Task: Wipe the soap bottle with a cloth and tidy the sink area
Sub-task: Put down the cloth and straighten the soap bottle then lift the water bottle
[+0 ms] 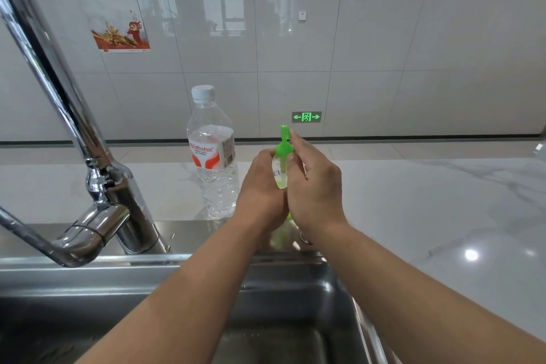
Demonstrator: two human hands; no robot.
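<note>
A small clear soap bottle [280, 170] with a green pump top stands upright on the steel ledge behind the sink basin. My left hand [261, 186] wraps around its left side. My right hand [314, 186] wraps around its right side, fingers reaching up to the green pump. Most of the bottle's body is hidden between my palms. No cloth is in view.
A clear water bottle [214, 154] with a white cap and red label stands just left of my hands. A chrome faucet [97, 174] rises at the left. The steel sink [280, 319] lies below my forearms. A marble counter [428, 201] spreads to the right.
</note>
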